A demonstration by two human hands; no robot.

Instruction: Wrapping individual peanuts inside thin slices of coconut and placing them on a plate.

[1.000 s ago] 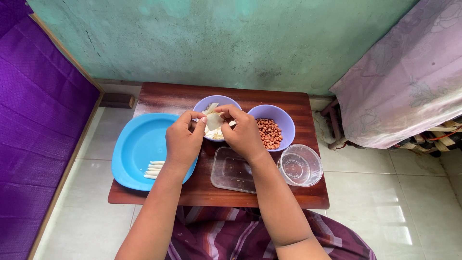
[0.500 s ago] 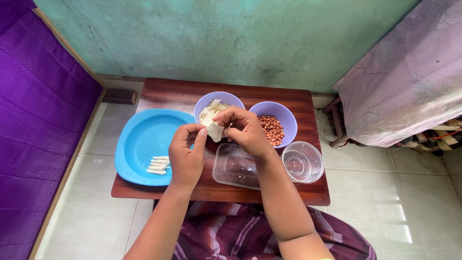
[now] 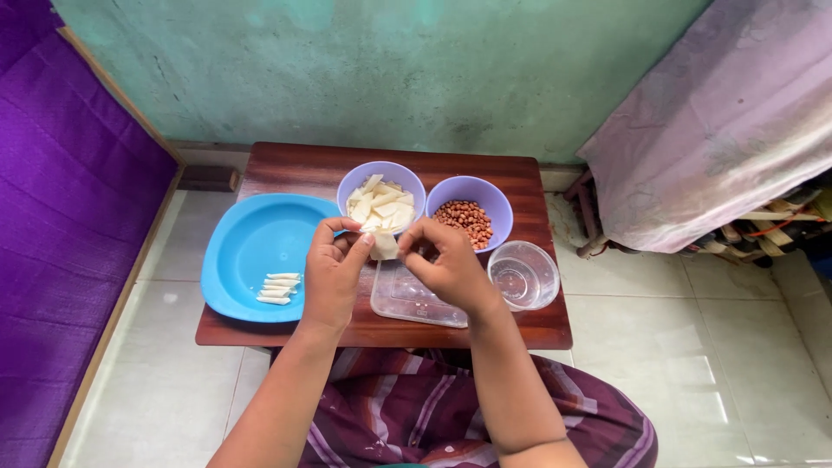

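Two hands, left hand (image 3: pixel 334 273) and right hand (image 3: pixel 446 264), pinch pale wrapper piece (image 3: pixel 384 246) over clear tray (image 3: pixel 407 299); blue plate (image 3: pixel 243 251) left, peanut bowl (image 3: pixel 468 212) and wrapper bowl (image 3: pixel 381 201) behind, empty clear bowl (image 3: pixel 523 276) right.

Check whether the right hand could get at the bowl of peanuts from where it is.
Probably yes: the right hand sits just in front of the peanut bowl with nothing between, though its fingers hold a pale wrapper piece together with the left hand.

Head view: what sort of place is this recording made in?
Probably a room in a home, with food being prepared at floor level: a low wooden table on a tiled floor, a painted, worn wall, and bowls of pale wrappers and peanuts.
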